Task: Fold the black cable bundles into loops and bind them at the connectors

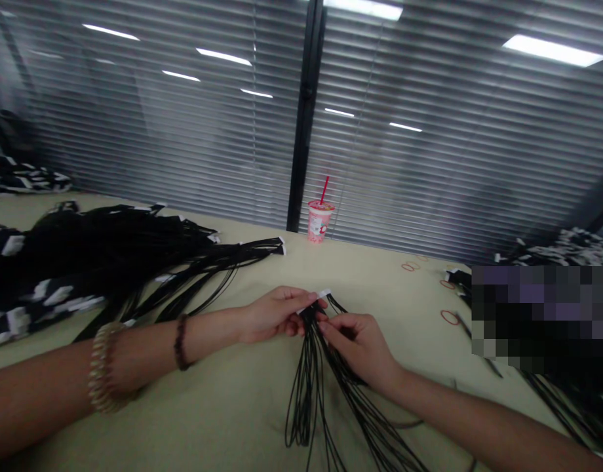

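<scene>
A small bundle of black cords (315, 387) with white tags at one end lies on the beige table (223, 406), fanning toward me. My left hand (274, 313) pinches the tagged end of the bundle; its wrist wears a dark bead bracelet and a coiled band. My right hand (356, 344) is closed on the cords just below the tags, fingers among the strands. Both hands meet at the bundle's top.
A large heap of black tagged cords (85, 262) covers the table's left side. A pink cup with a red straw (320, 220) stands at the far edge by the blinds. Red rubber bands (449, 317) lie at right, near another cord pile (557, 252).
</scene>
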`<action>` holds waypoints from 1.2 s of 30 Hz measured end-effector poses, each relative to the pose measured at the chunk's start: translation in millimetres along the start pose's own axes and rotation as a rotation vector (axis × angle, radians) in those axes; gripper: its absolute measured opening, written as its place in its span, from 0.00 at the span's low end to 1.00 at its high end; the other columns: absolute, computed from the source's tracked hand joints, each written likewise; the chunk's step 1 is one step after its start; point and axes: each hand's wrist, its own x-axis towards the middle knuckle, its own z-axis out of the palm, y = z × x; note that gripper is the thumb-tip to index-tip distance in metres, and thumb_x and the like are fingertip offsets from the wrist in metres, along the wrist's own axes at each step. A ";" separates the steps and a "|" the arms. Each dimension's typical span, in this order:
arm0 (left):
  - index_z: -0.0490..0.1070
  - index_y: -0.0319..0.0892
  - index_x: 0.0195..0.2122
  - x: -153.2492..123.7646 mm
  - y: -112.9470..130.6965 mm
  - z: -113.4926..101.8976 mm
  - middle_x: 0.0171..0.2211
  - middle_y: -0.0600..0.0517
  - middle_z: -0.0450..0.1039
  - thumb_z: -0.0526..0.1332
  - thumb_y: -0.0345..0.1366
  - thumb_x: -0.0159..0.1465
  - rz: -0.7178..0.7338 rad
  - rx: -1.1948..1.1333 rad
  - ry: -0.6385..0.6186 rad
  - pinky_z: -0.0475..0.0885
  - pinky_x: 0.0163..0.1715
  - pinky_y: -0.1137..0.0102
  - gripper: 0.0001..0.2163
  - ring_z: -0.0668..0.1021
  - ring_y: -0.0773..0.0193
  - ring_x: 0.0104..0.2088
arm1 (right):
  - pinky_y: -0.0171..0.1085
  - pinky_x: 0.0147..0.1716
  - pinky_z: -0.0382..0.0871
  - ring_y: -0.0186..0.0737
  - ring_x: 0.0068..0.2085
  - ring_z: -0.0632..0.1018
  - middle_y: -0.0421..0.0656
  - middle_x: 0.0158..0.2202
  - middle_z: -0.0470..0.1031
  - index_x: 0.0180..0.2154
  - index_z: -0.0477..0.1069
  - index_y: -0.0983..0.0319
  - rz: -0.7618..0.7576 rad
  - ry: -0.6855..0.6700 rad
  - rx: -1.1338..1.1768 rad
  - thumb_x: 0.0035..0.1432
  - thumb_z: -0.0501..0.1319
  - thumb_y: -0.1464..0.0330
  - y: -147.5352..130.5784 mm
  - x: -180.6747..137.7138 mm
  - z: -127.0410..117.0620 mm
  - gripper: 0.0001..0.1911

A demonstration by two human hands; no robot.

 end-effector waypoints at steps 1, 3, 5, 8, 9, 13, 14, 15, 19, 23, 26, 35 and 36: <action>0.67 0.38 0.43 0.3 -0.6 -0.3 0.33 0.50 0.71 0.56 0.47 0.54 0.006 0.009 -0.009 0.58 0.14 0.81 0.20 0.70 0.78 0.17 | 0.26 0.19 0.50 0.25 0.21 0.58 0.37 0.17 0.58 0.23 0.70 0.69 -0.006 0.008 -0.003 0.53 0.54 0.63 -0.3 -0.3 0.1 0.17; 0.67 0.38 0.43 1.1 -2.0 -0.9 0.32 0.51 0.71 0.56 0.46 0.55 0.018 0.028 -0.024 0.59 0.14 0.81 0.20 0.70 0.77 0.17 | 0.26 0.20 0.52 0.26 0.21 0.60 0.38 0.18 0.61 0.25 0.71 0.68 -0.026 0.015 -0.023 0.54 0.53 0.63 -1.5 -0.1 -0.2 0.16; 0.66 0.38 0.43 2.0 -3.3 -1.0 0.30 0.52 0.70 0.55 0.46 0.55 0.026 0.051 -0.041 0.60 0.14 0.81 0.20 0.71 0.76 0.17 | 0.26 0.22 0.55 0.27 0.23 0.63 0.39 0.21 0.65 0.27 0.72 0.67 -0.046 0.018 -0.072 0.54 0.53 0.64 -3.4 1.7 -1.2 0.15; 0.65 0.39 0.45 2.7 -4.5 0.0 0.28 0.53 0.70 0.53 0.47 0.56 0.038 0.103 -0.075 0.61 0.14 0.81 0.20 0.71 0.76 0.17 | 0.26 0.24 0.58 0.28 0.24 0.66 0.40 0.23 0.69 0.27 0.72 0.66 -0.027 0.013 -0.148 0.53 0.53 0.66 -6.2 6.4 -3.3 0.13; 0.65 0.39 0.45 2.6 -4.7 0.6 0.28 0.53 0.70 0.53 0.47 0.56 0.040 0.124 -0.085 0.61 0.14 0.81 0.21 0.71 0.76 0.17 | 0.26 0.24 0.58 0.28 0.24 0.66 0.40 0.22 0.69 0.26 0.72 0.66 -0.014 0.010 -0.165 0.53 0.54 0.66 -6.8 8.0 -4.0 0.13; 0.66 0.37 0.40 1.5 -4.6 3.5 0.27 0.53 0.70 0.51 0.49 0.56 0.033 0.185 -0.102 0.63 0.16 0.81 0.21 0.71 0.75 0.18 | 0.26 0.18 0.53 0.25 0.19 0.63 0.38 0.17 0.65 0.23 0.71 0.67 0.045 -0.033 -0.214 0.53 0.53 0.64 -7.8 12.0 -5.3 0.15; 0.66 0.37 0.39 1.3 -4.6 3.8 0.27 0.53 0.70 0.51 0.50 0.56 0.033 0.197 -0.107 0.63 0.16 0.80 0.20 0.71 0.75 0.18 | 0.26 0.17 0.52 0.25 0.18 0.61 0.38 0.16 0.63 0.22 0.70 0.67 0.061 -0.051 -0.215 0.53 0.53 0.63 -7.8 12.4 -5.6 0.16; 0.66 0.36 0.37 1.1 -4.7 4.0 0.27 0.52 0.71 0.51 0.50 0.56 0.033 0.206 -0.114 0.63 0.16 0.80 0.20 0.71 0.76 0.18 | 0.26 0.16 0.51 0.24 0.17 0.60 0.37 0.15 0.62 0.22 0.69 0.67 0.077 -0.074 -0.210 0.53 0.53 0.63 -7.8 12.9 -5.9 0.16; 0.66 0.36 0.35 0.9 -5.2 3.0 0.32 0.50 0.71 0.50 0.50 0.57 0.036 0.232 -0.153 0.62 0.17 0.81 0.20 0.71 0.76 0.20 | 0.26 0.15 0.51 0.24 0.16 0.60 0.36 0.15 0.61 0.21 0.65 0.66 0.127 -0.162 -0.111 0.53 0.53 0.63 -6.9 14.3 -8.4 0.15; 0.66 0.36 0.35 0.5 -4.7 2.4 0.30 0.51 0.71 0.51 0.50 0.56 0.030 0.243 -0.154 0.62 0.17 0.81 0.20 0.72 0.76 0.20 | 0.25 0.15 0.51 0.25 0.16 0.61 0.35 0.15 0.60 0.22 0.62 0.65 0.112 -0.230 -0.125 0.55 0.51 0.63 -5.1 14.8 -12.1 0.15; 0.66 0.35 0.34 0.4 -4.4 2.8 0.25 0.53 0.69 0.52 0.50 0.56 0.031 0.236 -0.149 0.61 0.17 0.81 0.19 0.72 0.75 0.20 | 0.25 0.16 0.50 0.25 0.17 0.61 0.36 0.16 0.61 0.24 0.63 0.65 0.029 -0.231 -0.290 0.56 0.49 0.64 -7.0 14.6 -15.3 0.14; 0.65 0.35 0.33 0.6 -4.4 2.4 0.27 0.52 0.69 0.51 0.49 0.56 0.041 0.267 -0.185 0.61 0.16 0.82 0.19 0.72 0.75 0.20 | 0.25 0.20 0.55 0.25 0.20 0.66 0.38 0.19 0.66 0.27 0.64 0.65 -0.069 -0.383 -0.414 0.58 0.47 0.67 -17.0 14.8 -25.4 0.12; 0.66 0.35 0.33 0.4 -4.4 2.4 0.27 0.51 0.70 0.51 0.49 0.56 0.041 0.272 -0.187 0.61 0.16 0.82 0.19 0.72 0.75 0.20 | 0.25 0.20 0.56 0.25 0.20 0.66 0.38 0.20 0.66 0.27 0.64 0.65 -0.051 -0.390 -0.380 0.58 0.47 0.67 -15.6 15.0 -25.6 0.12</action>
